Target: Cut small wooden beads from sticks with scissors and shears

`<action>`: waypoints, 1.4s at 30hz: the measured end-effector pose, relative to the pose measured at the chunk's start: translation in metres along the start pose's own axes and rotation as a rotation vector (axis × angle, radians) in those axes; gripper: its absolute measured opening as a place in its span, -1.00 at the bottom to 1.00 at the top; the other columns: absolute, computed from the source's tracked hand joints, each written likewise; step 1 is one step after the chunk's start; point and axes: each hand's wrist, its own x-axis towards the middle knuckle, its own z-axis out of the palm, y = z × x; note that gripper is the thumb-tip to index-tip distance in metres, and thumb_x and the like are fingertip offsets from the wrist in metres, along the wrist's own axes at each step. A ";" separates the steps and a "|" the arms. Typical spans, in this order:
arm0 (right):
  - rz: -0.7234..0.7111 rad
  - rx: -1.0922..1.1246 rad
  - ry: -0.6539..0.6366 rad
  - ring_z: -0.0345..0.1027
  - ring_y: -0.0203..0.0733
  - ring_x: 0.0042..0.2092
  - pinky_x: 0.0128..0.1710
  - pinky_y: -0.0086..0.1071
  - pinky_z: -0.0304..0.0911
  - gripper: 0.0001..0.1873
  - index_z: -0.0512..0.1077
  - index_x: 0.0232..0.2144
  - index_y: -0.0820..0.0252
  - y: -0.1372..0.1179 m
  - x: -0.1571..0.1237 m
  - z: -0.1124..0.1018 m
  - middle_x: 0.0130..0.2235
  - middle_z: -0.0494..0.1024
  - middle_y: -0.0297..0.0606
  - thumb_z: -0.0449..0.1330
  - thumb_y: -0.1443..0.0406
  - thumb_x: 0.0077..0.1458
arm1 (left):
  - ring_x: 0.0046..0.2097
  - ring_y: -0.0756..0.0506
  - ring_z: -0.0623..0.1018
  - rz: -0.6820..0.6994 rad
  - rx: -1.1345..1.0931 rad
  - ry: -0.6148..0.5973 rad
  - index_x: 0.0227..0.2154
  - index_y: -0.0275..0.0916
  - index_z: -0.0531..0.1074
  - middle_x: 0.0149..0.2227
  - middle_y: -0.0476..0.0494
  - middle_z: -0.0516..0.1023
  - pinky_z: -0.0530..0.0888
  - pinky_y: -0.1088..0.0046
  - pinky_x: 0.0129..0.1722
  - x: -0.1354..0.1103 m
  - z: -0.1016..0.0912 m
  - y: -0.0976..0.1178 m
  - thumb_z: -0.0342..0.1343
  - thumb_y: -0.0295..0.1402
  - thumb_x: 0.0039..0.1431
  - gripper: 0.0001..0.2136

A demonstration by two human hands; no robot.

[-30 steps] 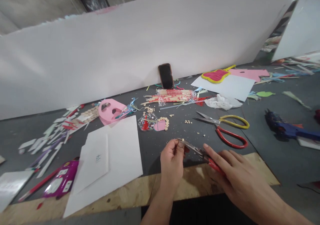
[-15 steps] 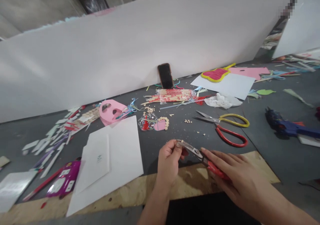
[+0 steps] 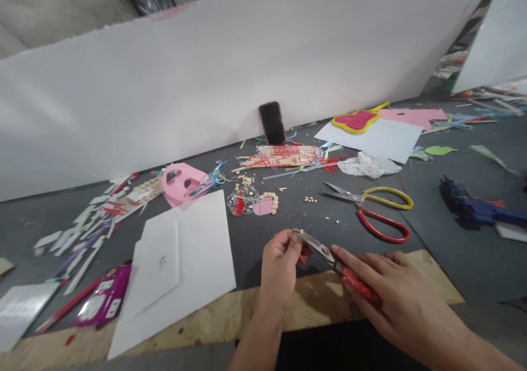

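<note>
My right hand (image 3: 391,288) is wrapped round the red handles of a pair of pruning shears (image 3: 325,251), whose blades point left. At the blade tips my left hand (image 3: 282,256) is closed in a pinch on a small pale stick, mostly hidden by the fingers; its light end shows by the blades. Beyond the hands lies a pink shape (image 3: 263,206) edged with small pale stick pieces, beside a clear dish (image 3: 242,202) of mixed bits. More cut pieces (image 3: 310,199) are scattered on the dark table.
Scissors (image 3: 366,200) with one yellow and one red handle lie spread at right. Further right is a blue glue gun (image 3: 481,209). White sheets (image 3: 206,239) cover the left front. Bundled sticks (image 3: 284,157) and a leaning phone (image 3: 272,123) are at the back, before a white panel (image 3: 206,80).
The view has shifted slightly. Both hands keep nearly the same place and hold, with the shears still at the left fingertips.
</note>
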 end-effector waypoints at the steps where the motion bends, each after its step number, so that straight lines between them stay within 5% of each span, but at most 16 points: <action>1: -0.002 -0.029 0.009 0.36 -0.18 -0.40 -0.40 -0.29 0.06 -0.47 0.16 0.19 0.14 0.000 0.000 0.000 -0.32 0.51 -0.26 0.03 0.28 0.16 | -0.54 0.08 0.35 -0.009 0.000 0.002 -0.50 -0.31 0.45 -0.59 0.01 0.43 0.28 0.59 -0.50 0.000 0.000 0.000 0.06 -0.24 0.19 -0.75; 9: -0.018 -0.082 0.046 0.30 -0.23 -0.55 -0.48 -0.32 0.05 -0.55 0.20 0.15 0.21 -0.001 0.001 0.005 -0.48 0.47 -0.33 -0.04 0.27 0.22 | -0.54 0.08 0.36 -0.033 -0.066 0.021 -0.49 -0.31 0.44 -0.57 -0.01 0.43 0.30 0.59 -0.50 0.001 0.005 -0.005 0.11 -0.21 0.15 -0.75; 17: 0.051 -0.133 -0.007 0.47 -0.14 -0.37 -0.41 -0.30 0.19 -0.58 0.28 0.10 0.15 0.016 0.006 0.006 -0.34 0.58 -0.25 -0.01 0.26 0.19 | -0.53 0.11 0.34 -0.024 -0.011 0.035 -0.51 -0.29 0.36 -0.51 0.00 0.46 0.28 0.60 -0.48 0.006 -0.003 0.005 0.11 -0.22 0.15 -0.75; 28: 0.162 -0.109 -0.207 0.44 -0.04 -0.22 -0.26 -0.23 0.26 -0.50 0.35 0.07 0.07 0.011 0.011 0.006 -0.24 0.57 -0.19 0.20 0.25 0.04 | -0.53 0.10 0.35 -0.038 -0.024 0.032 -0.46 -0.27 0.37 -0.48 0.01 0.47 0.29 0.59 -0.50 0.003 -0.012 0.008 0.15 -0.20 0.10 -0.78; 35: 0.251 -0.099 -0.197 0.29 0.13 -0.01 -0.11 -0.06 0.28 -0.34 0.35 0.10 0.11 0.002 0.016 0.010 0.03 0.45 -0.06 0.29 0.04 -0.04 | -0.50 0.08 0.37 -0.044 0.166 -0.030 -0.40 -0.26 0.40 -0.46 0.00 0.48 0.31 0.58 -0.47 -0.002 -0.007 0.000 0.13 -0.16 0.13 -0.76; 42: 0.177 -0.038 -0.150 0.31 0.07 -0.05 -0.07 -0.06 0.31 -0.42 0.37 0.06 0.19 0.012 0.010 0.011 -0.03 0.47 -0.07 0.30 0.20 -0.04 | -0.49 0.02 0.41 0.044 0.446 -0.010 -0.40 -0.24 0.43 -0.49 0.00 0.48 0.36 0.51 -0.44 0.002 -0.008 0.011 0.10 -0.20 0.12 -0.80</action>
